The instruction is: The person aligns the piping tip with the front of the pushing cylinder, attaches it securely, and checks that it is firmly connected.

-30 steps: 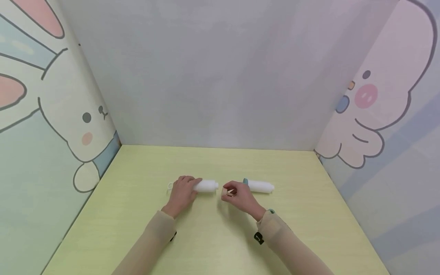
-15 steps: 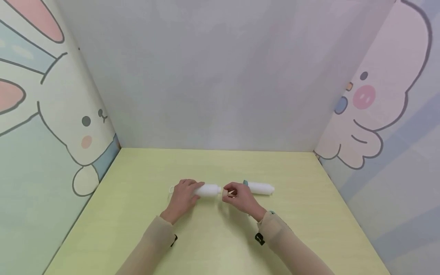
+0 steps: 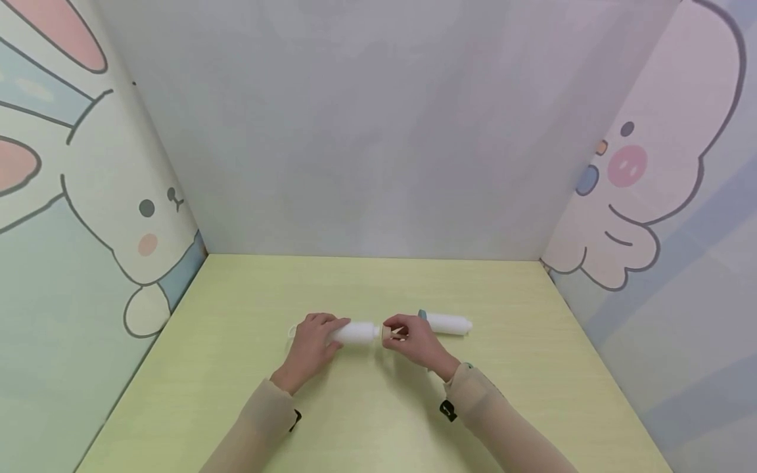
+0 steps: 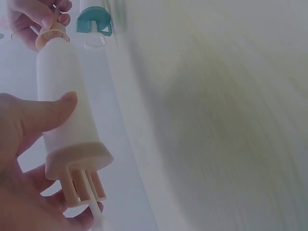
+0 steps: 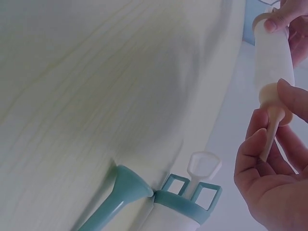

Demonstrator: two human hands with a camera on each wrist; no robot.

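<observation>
My left hand (image 3: 313, 343) grips a white toy syringe (image 3: 357, 332) that lies crosswise, its narrow neck pointing right. In the left wrist view the thumb (image 4: 53, 113) presses along the barrel, and the peach finger flange (image 4: 79, 158) with a translucent plunger handle sits at the palm end. My right hand (image 3: 418, 343) pinches a peach funnel-shaped nozzle (image 5: 275, 108) between thumb and fingers. The nozzle's wide end faces the syringe and is right at its neck; its slim stem points back into the right hand.
A second white syringe (image 3: 449, 323) with a teal flange (image 5: 183, 204) lies on the yellow table (image 3: 532, 368) beyond the right hand. Beside it is a teal funnel-shaped nozzle (image 5: 122, 192). A grey back wall (image 3: 372, 131) and printed side walls surround the table.
The syringe in my left hand has moved right, and its neck now meets the peach nozzle. My right hand keeps its pinch, almost still. The teal-flanged syringe stays put.
</observation>
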